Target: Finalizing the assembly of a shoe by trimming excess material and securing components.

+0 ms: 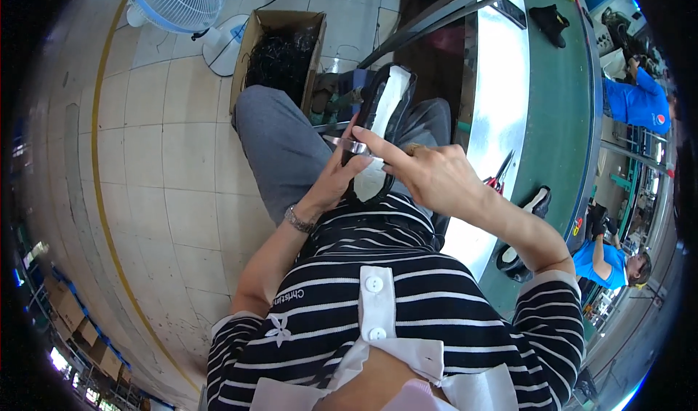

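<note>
Metal bench [502, 69] at R; off its L edge, L hand [331, 186] clasps shoe [382, 117] (prob. light, stiff sole, hold by sides), R hand [443, 177] pinches metal tool [352, 146].

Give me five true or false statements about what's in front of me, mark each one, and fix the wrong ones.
1. The left hand grips a black shoe with a white underside. True.
2. The metal wristband is on the right wrist. False: it is on the left wrist.
3. The fan is entirely black. False: it is white and blue.
4. An open cardboard box on the floor holds dark items. True.
5. The tool with red handles is inside the cardboard box. False: it lies on the shiny bench, right of the person's knees.
</note>
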